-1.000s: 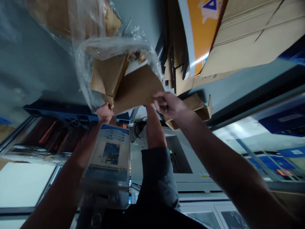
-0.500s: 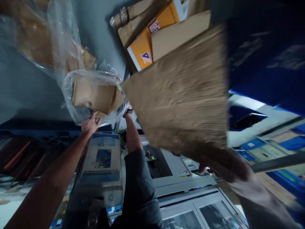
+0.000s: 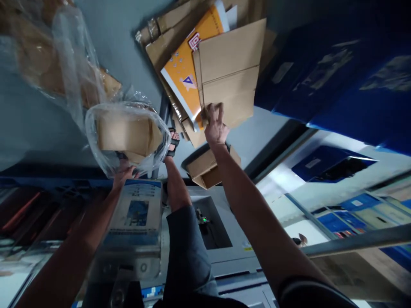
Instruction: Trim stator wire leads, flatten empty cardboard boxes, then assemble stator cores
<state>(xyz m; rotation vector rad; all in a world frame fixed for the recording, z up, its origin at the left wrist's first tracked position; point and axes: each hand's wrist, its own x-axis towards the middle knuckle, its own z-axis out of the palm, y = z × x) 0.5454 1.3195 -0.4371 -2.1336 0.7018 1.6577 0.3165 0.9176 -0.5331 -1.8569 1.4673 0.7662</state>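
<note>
At the near rim of a clear plastic bag (image 3: 91, 128), my left hand (image 3: 124, 171) is closed on the film, its fingers partly hidden. Folded brown cardboard (image 3: 123, 134) sits inside the bag. My right hand (image 3: 216, 124) reaches to the lower left edge of a creased flat cardboard piece (image 3: 233, 64), two fingers stretched out and apart. Beside those fingertips lies an orange and white printed packet (image 3: 184, 79), partly under that piece. More flattened cardboard (image 3: 160, 47) is stacked beneath. A small open cardboard box (image 3: 208, 169) sits just below my right wrist.
Another plastic bag of brown material (image 3: 64, 64) lies at upper left. Dark blue bins (image 3: 321, 81) fill the upper right, with a metal rail (image 3: 375, 239) below. My sandalled foot (image 3: 173, 143) stands beside the bag. A grey machine (image 3: 237, 256) is near my leg.
The brown cardboard sheet that my right hand held close to the camera is out of view. That hand has moved up and left to the pile. The small box now shows.
</note>
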